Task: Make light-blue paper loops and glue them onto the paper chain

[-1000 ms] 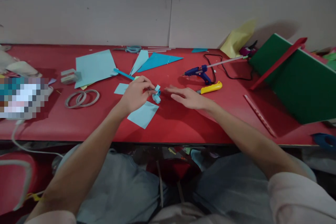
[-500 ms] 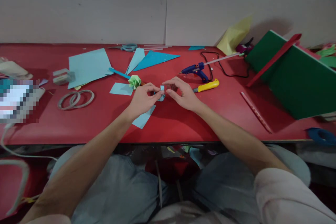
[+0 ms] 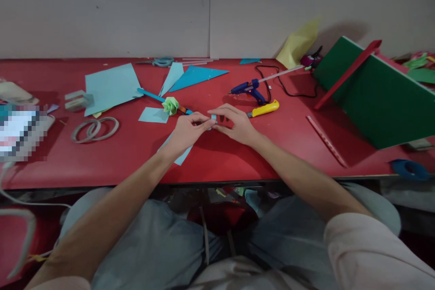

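My left hand [image 3: 192, 129] pinches a small folded piece of light blue paper [image 3: 214, 118] between thumb and fingers. From the other side my right hand [image 3: 237, 124] closes on the same piece, its forefinger above and its thumb at the lower edge. Much of the paper is hidden by the fingers. Just left of my hands lies a light green paper flower [image 3: 170, 105] by a blue stick-like pen [image 3: 149, 94]. A light blue paper square [image 3: 153, 115] rests beside the flower, and another light blue sheet [image 3: 183, 156] lies partly under my left wrist.
A blue glue gun [image 3: 244, 88] and a yellow cutter [image 3: 265, 109] lie right of my hands. Farther right are a pink ruler [image 3: 326, 141], a green board [image 3: 374, 99] and blue tape [image 3: 410, 170]. Tape rings [image 3: 108, 128], a large blue sheet [image 3: 110, 88] and scissors [image 3: 163, 61] lie left.
My right hand has come in closer, its thumb and forefinger now at the small blue paper. My left hand still pinches it. The whole view has shifted slightly.
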Tool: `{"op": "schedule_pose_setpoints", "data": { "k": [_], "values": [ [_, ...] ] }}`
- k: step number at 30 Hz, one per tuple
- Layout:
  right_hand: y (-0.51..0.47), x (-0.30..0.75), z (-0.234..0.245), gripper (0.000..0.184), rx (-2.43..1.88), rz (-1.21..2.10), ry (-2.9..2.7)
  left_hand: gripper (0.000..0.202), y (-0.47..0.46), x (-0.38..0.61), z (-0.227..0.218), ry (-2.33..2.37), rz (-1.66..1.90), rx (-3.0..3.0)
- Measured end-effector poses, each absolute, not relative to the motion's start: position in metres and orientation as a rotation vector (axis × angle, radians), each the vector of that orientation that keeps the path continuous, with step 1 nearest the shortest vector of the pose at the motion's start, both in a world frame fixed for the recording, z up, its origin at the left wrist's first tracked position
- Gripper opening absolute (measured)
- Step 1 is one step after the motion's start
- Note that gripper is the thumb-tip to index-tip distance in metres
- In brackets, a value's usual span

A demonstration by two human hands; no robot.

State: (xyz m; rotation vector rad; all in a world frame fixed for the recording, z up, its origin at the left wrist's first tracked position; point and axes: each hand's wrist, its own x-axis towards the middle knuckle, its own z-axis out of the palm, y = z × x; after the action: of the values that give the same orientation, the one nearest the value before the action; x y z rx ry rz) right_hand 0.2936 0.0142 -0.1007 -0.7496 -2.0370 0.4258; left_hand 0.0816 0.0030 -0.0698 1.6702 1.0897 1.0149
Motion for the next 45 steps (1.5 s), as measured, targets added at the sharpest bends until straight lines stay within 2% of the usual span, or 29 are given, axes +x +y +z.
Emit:
{"op": "schedule_pose_setpoints", "data": {
  "k": [6,14,20,23,28,30,34,38,45],
  "values": [
    [0.013,0.292,-0.101,0.034,-0.822,0.446,-2.034,0.044,0.003,0.079,-0.067,1.082,0.986,1.638],
    [0.013,0.290,-0.101,0.030,-0.716,0.416,-2.052,0.041,0.000,0.079,-0.063,1.064,0.927,1.597],
    [0.016,0.289,-0.108,0.064,-0.708,0.406,-1.994,0.045,-0.002,0.084,-0.063,1.037,1.020,1.503],
    [0.017,0.289,-0.108,0.059,-0.705,0.403,-1.965,0.044,-0.003,0.084,-0.064,1.027,1.010,1.530],
    [0.015,0.292,-0.103,0.032,-0.619,0.357,-2.045,0.050,-0.001,0.083,-0.067,1.100,0.946,1.637],
    [0.014,0.292,-0.100,0.027,-0.631,0.360,-2.042,0.052,0.001,0.081,-0.067,1.097,0.951,1.741],
    [0.011,0.291,-0.096,0.029,-0.696,0.454,-1.960,0.053,0.007,0.075,-0.067,1.112,1.053,1.937],
    [0.010,0.289,-0.097,0.033,-0.763,0.648,-1.810,0.041,0.011,0.071,-0.074,1.118,1.216,2.009],
    [0.014,0.287,-0.104,0.037,-0.687,0.896,-1.746,0.034,0.014,0.073,-0.085,1.164,1.152,2.089]
  ]
}}
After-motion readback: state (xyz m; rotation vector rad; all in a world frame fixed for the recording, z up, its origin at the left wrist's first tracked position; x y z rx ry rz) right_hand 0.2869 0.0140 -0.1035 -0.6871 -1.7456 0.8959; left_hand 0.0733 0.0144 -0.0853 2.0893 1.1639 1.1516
